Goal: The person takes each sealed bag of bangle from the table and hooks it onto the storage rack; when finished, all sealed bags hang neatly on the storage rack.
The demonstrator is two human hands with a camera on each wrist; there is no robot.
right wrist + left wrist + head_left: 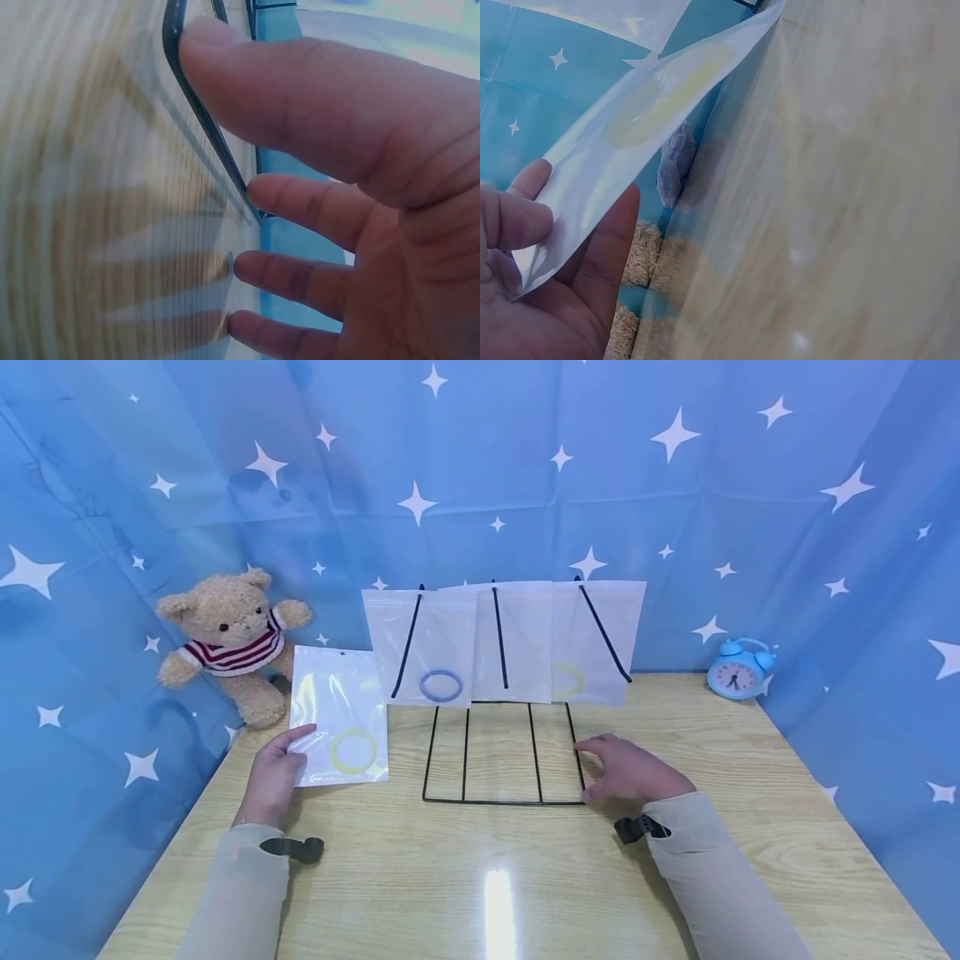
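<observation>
In the head view my left hand [273, 777] pinches the lower left edge of a glossy white zip bag [318, 681] with a yellow ring [353, 772] showing in it. The left wrist view has the bag [577, 165] tilted between thumb and fingers. My right hand [633, 770] touches the right side of a black wire rack [502, 802]; its thumb and index fingertips lie against the wire [214, 139], other fingers extended. Three similar bags hang on the rack's prongs: the left bag [386, 627] shows a blue ring, the middle bag [528, 635] no visible ring, the right bag [622, 618] a yellow ring.
A teddy bear [236, 660] in a striped sweater leans at the back left, close behind the held bag. On the back right of the wooden table [420, 885] stands a blue alarm clock [738, 672]. A star-patterned blue curtain [495, 468] encloses the back and sides.
</observation>
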